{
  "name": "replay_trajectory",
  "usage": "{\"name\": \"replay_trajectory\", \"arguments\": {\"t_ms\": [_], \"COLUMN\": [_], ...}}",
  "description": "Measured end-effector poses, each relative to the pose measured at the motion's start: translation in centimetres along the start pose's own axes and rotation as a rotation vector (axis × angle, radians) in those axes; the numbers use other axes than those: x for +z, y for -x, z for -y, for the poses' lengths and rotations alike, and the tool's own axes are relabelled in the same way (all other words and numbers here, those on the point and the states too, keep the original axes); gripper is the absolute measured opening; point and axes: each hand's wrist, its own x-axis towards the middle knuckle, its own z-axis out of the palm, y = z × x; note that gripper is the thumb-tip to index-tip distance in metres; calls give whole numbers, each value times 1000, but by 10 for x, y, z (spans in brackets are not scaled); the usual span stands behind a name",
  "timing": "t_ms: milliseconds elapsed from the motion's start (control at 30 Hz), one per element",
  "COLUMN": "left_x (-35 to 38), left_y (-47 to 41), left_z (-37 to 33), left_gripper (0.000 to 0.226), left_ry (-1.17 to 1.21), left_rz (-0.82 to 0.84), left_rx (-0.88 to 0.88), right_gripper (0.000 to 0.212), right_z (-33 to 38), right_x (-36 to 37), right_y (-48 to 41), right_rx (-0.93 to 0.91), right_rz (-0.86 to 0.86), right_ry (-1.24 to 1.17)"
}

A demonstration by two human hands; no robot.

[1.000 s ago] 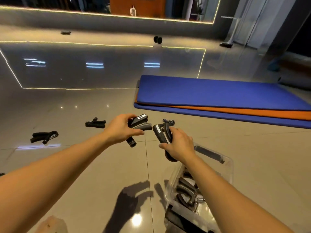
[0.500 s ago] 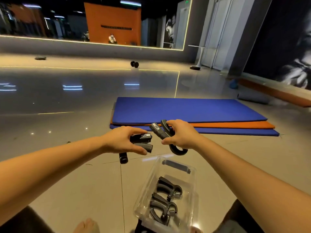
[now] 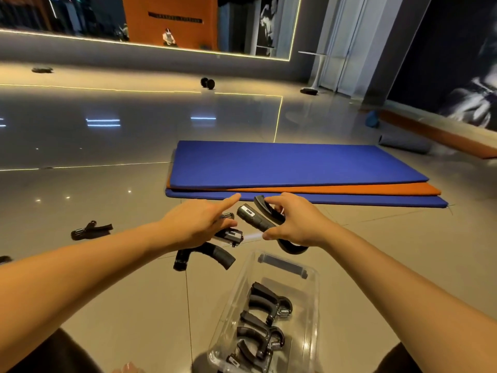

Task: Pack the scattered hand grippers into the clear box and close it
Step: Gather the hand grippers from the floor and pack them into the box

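My left hand point(image 3: 199, 224) holds a black hand gripper point(image 3: 207, 254) with its lower fingers, and its index finger points straight ahead. Close to its right, my right hand point(image 3: 298, 224) grips a second black hand gripper point(image 3: 254, 218) by its handles. Both hands hover just beyond the far end of the clear box point(image 3: 313, 294), which stands open on the floor with several black grippers point(image 3: 265, 305) inside. Two loose grippers lie on the floor, one point(image 3: 91, 230) at the left and another point(image 3: 4, 259) half cut off at the left edge.
A stack of blue and orange mats point(image 3: 295, 168) lies just beyond my hands. Farther off are a dumbbell point(image 3: 207, 83) and a rolled grey mat point(image 3: 403, 144) by the right wall. My knees show at the bottom corners. Glossy tiled floor surrounds the box.
My left index finger has straightened and the gripper in that hand now hangs lower. The right hand has turned its gripper. The view swung left, so the loose floor gripper shows again.
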Motion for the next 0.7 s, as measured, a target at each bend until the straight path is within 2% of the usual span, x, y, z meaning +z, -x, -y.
{"name": "replay_trajectory", "arguments": {"t_ms": [133,267,367,567,700], "left_x": [9,15,17,8,1], "left_y": [-16,-29,-36,-45,-47], "left_z": [6,10,17,26,25], "left_gripper": [71,63,56,54,53], "left_ry": [25,56,67,191,212], "left_rz": [-14,-82,-72,-117,-175], "left_rx": [71,160,171,204,209], "right_gripper": [67,80,83,60,55], "right_z": [-3,-6,-9,-14,-15], "right_x": [-1,-3,-5,-5,-9], "right_y": [-12,-24,-31,-39,-41], "right_rx": [2,10,-2,-41,-35], "right_rz": [49,70,73,67,24], "right_ry": [-89,-134,-146,-305,-386]}}
